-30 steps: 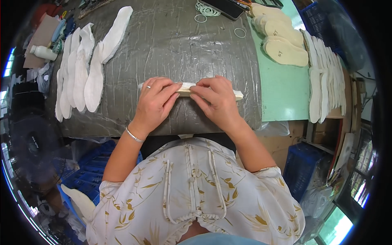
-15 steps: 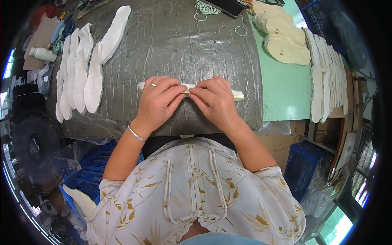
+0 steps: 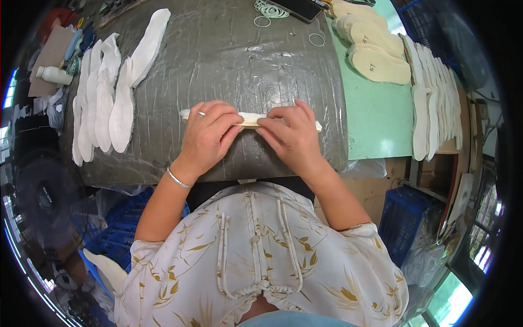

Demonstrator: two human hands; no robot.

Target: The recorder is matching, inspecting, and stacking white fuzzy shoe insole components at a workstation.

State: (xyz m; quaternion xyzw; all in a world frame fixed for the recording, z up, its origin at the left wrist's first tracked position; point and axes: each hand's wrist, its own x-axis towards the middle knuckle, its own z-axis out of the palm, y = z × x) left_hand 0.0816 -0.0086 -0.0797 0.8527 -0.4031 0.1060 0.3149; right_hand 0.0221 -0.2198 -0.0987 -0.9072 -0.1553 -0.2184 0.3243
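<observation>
Near the front edge of the grey plastic-covered worktop [image 3: 218,65], an insole [image 3: 249,118] lies crosswise with its edge toward me. Fluffy white material shows on its far side, and a thin cream layer runs along the near side. My left hand [image 3: 210,136], wearing a ring and a bracelet, pinches it left of the middle between thumb and fingers. On the other side of a short bare stretch, my right hand [image 3: 294,136] pinches it too, one finger lifted. Both ends of the insole stick out past my hands; the rest is hidden under them.
Several white fleecy insoles [image 3: 121,111] lie in a row at left, beside a white bottle [image 3: 54,74]. Cream insoles [image 3: 379,64] overlap on the green board [image 3: 376,120], with more white ones [image 3: 420,122] at right. Rubber bands [image 3: 271,9] and a phone [image 3: 299,8] are at the back.
My hands have moved slightly apart, so a longer white stretch of the insole shows between them. A finger of my right hand has lifted higher.
</observation>
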